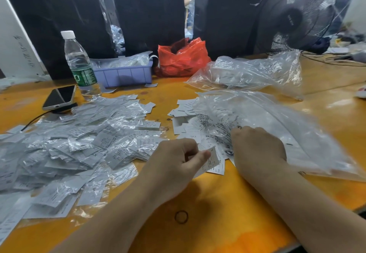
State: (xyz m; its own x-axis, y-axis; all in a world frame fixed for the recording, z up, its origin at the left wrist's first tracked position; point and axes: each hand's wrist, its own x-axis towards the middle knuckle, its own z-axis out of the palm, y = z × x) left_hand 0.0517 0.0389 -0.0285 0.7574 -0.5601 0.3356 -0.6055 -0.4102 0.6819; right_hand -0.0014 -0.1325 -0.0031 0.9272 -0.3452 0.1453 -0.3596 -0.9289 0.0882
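The left hand (178, 159) pinches a white label (213, 160) between thumb and forefinger tips. The right hand (257, 145) curls its fingers down beside the loose labels (190, 126); I cannot tell whether they hold anything

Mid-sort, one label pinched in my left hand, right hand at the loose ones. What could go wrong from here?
1. The clear bag drapes over the loose labels by the right hand; a pull may drag it and scatter them.
2. The fan behind, if running, could blow loose ones into the bagged pile, mixing sizes.
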